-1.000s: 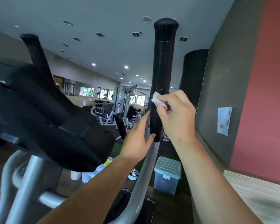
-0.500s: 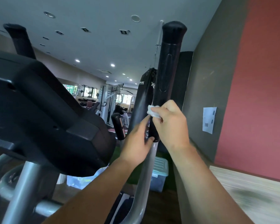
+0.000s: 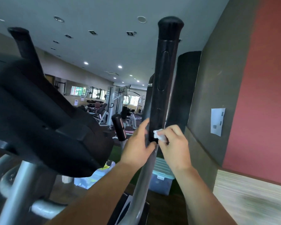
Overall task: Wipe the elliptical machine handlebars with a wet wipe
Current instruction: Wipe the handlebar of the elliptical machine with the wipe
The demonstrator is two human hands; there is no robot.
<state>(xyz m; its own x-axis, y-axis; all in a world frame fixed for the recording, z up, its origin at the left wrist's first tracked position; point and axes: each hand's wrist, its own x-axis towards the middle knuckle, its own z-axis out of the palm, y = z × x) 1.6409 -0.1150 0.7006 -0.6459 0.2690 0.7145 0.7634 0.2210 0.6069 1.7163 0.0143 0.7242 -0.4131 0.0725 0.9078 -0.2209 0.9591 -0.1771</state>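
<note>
The right hand [image 3: 175, 148] pinches a crumpled white wet wipe [image 3: 159, 135] between thumb and fingers, its grip clenched on the wipe, and presses it against the bottom end of the black foam handlebar [image 3: 165, 82], just above the grey metal tube [image 3: 143, 181]. The left hand [image 3: 138, 146] lies on the opposite side of the same bar, fingers extended and thumb hooked at the foam's lower edge (its grip loose, not closed around the bar). A second handlebar [image 3: 25, 47] rises behind the dark console [image 3: 44, 120] at left.
</note>
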